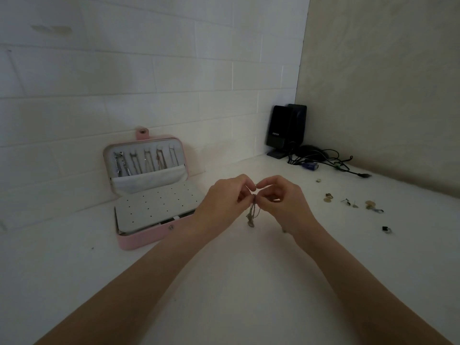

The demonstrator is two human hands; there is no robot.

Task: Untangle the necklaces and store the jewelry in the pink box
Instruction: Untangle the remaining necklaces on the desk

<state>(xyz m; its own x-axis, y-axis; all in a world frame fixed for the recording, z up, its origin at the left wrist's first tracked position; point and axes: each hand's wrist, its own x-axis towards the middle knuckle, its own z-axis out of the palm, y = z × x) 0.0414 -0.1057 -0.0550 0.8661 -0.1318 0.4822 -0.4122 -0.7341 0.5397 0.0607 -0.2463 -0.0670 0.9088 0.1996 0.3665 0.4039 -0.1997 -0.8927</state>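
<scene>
A tangled bunch of thin necklace chains (253, 212) hangs above the white tabletop, its lower end near the surface. My left hand (225, 199) and my right hand (281, 199) meet over it, and each pinches the top of the tangle with fingertips. To the left stands the pink box (146, 236), open, its lid leaning against the wall. Several necklaces (145, 161) hang from hooks inside the lid. A white perforated panel (156, 207) covers the base.
Small loose jewelry pieces (353, 202) lie scattered on the table to the right, with a dark piece (386, 229) nearer the front. A black speaker (286, 130) and a pile of cables (323, 159) fill the back corner.
</scene>
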